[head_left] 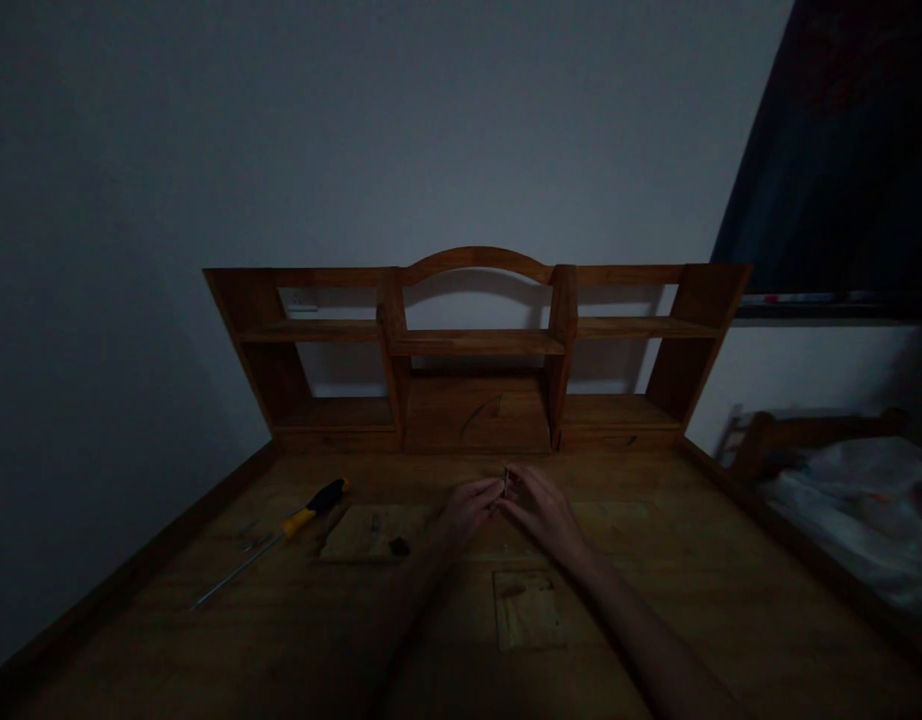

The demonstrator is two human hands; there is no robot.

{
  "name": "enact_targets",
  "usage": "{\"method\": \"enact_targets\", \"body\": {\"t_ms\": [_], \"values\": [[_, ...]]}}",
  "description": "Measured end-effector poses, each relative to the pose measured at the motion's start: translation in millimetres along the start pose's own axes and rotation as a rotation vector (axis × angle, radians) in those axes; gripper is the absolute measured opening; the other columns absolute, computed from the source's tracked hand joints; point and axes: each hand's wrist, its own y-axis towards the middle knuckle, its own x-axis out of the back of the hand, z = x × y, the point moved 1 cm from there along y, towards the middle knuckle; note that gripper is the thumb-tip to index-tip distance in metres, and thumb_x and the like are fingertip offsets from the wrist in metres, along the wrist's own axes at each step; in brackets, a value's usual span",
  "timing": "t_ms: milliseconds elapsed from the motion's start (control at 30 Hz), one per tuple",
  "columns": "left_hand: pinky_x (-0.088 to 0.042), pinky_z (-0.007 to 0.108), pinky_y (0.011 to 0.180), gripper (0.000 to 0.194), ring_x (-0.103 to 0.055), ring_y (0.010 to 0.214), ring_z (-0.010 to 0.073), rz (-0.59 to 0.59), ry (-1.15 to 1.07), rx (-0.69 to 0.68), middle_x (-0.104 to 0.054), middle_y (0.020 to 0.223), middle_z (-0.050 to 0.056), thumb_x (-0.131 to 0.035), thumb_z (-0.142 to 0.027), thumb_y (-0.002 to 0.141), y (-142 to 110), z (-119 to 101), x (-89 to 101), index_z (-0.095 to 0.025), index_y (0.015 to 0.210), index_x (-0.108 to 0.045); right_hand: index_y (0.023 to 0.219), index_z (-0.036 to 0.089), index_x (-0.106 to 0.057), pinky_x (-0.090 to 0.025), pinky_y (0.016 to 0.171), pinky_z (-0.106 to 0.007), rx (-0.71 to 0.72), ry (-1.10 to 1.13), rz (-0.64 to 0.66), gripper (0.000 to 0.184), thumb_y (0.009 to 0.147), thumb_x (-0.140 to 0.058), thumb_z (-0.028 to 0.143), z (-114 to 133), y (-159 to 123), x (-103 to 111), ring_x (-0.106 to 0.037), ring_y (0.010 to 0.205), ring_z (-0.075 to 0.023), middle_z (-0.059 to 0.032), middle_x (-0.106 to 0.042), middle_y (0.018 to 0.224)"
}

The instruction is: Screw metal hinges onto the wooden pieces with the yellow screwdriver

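My left hand (467, 508) and my right hand (545, 512) meet above the middle of the desk, with fingertips pinched together. Between them stands a small, slim, light-coloured piece (506, 480), too dark and tiny for me to tell its kind. Both hands appear closed on it. To the left of my left hand, a thin wooden board (348, 535) lies on the desk, bearing a small dark piece (399, 547). Farther left rests a screwdriver (300, 521) with a black and yellow handle, its shaft pointing toward the near left.
A few thin small pieces (249, 540) lie beside the screwdriver. Nearer me is a square wooden piece (532, 625) on the desk (693, 600). An open wooden shelf unit (476, 343) spans the back against the wall. Raised rims edge the desk's sides. Light is dim.
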Motion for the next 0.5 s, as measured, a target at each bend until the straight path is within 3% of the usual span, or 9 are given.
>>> {"method": "enact_targets", "body": {"t_ms": [233, 367, 500], "values": [[-0.04, 0.027, 0.066, 0.042, -0.059, 0.072, 0.0156, -0.004, 0.191, -0.067, -0.073, 0.089, 0.009, -0.065, -0.055, 0.084, -1, -2, -3.4, -0.016, 0.094, -0.079, 0.137, 0.031, -0.049, -0.055, 0.089, -0.047, 0.012, -0.057, -0.03, 0.049, 0.091, -0.065, 0.037, -12, -2, 0, -0.063, 0.106, -0.0273, -0.0089, -0.064, 0.113], [-0.041, 0.026, 0.063, 0.045, -0.059, 0.065, 0.015, -0.041, 0.163, -0.046, -0.071, 0.076, 0.006, -0.069, -0.058, 0.078, 0, -4, -6.7, -0.015, 0.092, -0.078, 0.136, 0.031, -0.051, -0.055, 0.088, -0.044, 0.036, -0.056, -0.016, 0.048, 0.09, -0.066, 0.038, -17, -1, 1, -0.063, 0.103, -0.0255, -0.0077, -0.065, 0.11], [-0.046, 0.027, 0.065, 0.052, -0.064, 0.068, 0.0169, -0.043, 0.096, -0.018, -0.074, 0.082, 0.009, -0.075, -0.06, 0.071, -1, -8, -10.6, -0.014, 0.096, -0.078, 0.137, 0.03, -0.051, -0.056, 0.087, -0.043, 0.038, -0.058, -0.013, 0.049, 0.091, -0.064, 0.038, -19, 0, 2, -0.064, 0.102, -0.0251, -0.0079, -0.066, 0.11]]}}
